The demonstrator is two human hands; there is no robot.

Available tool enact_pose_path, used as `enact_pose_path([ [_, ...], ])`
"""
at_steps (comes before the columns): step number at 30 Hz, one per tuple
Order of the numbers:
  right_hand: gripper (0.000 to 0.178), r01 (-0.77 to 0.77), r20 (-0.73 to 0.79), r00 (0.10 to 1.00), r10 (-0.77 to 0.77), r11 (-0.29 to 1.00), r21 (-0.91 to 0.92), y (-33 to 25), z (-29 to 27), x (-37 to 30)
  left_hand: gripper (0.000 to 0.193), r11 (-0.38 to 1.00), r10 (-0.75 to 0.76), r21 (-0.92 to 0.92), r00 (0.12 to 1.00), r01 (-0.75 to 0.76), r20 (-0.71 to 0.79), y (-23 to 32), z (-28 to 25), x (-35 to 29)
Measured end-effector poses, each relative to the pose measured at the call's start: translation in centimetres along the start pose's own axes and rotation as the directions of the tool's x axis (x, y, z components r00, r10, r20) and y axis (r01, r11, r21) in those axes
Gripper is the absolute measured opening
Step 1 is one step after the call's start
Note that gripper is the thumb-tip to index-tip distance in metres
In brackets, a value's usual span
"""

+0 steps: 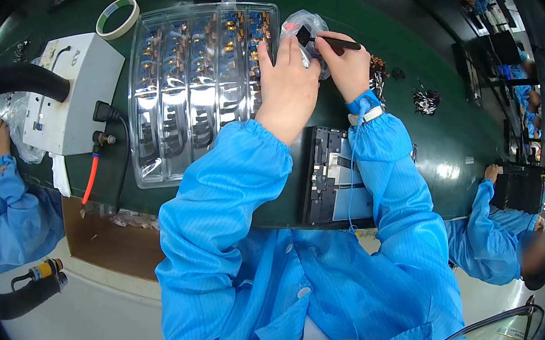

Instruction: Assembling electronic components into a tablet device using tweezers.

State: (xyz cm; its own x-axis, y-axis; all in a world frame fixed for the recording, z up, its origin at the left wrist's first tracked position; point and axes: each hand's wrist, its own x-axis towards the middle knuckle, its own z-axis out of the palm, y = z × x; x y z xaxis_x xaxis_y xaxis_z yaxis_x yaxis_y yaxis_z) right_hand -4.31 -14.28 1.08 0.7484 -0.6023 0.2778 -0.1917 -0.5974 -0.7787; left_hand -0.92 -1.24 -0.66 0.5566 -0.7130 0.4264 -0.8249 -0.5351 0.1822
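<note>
My left hand (288, 89) reaches over the right edge of a clear compartmented tray (149, 161), its fingertips against a crumpled clear plastic bag (314, 21). Something black and a bit of red show at the bag's mouth. In my right hand (351, 67) is a slim black pen-like tool (343, 44), pinched by thumb and fingers and lying across the bag. Its working tip is hidden. The tray holds rows of small parts with dark ribbons and gold-and-blue ends. Below my hands lies an opened black device (322, 178), partly behind my right sleeve.
A white box-shaped machine (81, 90) with a black hose stands left, beside a tape roll (118, 18) and a red-tipped cable (91, 179). Small dark parts (426, 99) lie in piles at right. A cardboard box (114, 243) sits below the bench edge. Co-workers sit on both sides.
</note>
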Motion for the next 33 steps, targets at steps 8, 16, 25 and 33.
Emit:
enact_pose_path([
  [8, 0.017, 0.171, -0.050, 0.985, -0.163, 0.955, 0.242, -2.3, -2.2, -1.5, 0.032, 0.979, 0.022, -0.203, 1.000, -0.019, 0.009, -1.4, -3.3, 0.8],
  [16, 0.019, 0.161, 0.022, 0.986, -0.164, 0.982, 0.095, 0.4, -0.1, 0.3, 0.038, 0.996, 0.007, -0.084, 0.997, -0.001, 0.073, -0.6, -1.7, -1.1],
  [25, 0.020, 0.095, 0.066, 0.992, -0.103, 0.988, 0.125, 0.8, 0.3, 1.0, 0.038, 0.998, 0.007, -0.059, 1.000, -0.006, 0.016, -0.3, -1.1, -1.2],
  [33, 0.016, 0.132, 0.052, 0.989, -0.141, 0.980, 0.149, 0.8, 0.6, 1.2, 0.037, 0.998, -0.006, -0.057, 0.999, 0.008, 0.037, -0.4, -1.4, -1.1],
])
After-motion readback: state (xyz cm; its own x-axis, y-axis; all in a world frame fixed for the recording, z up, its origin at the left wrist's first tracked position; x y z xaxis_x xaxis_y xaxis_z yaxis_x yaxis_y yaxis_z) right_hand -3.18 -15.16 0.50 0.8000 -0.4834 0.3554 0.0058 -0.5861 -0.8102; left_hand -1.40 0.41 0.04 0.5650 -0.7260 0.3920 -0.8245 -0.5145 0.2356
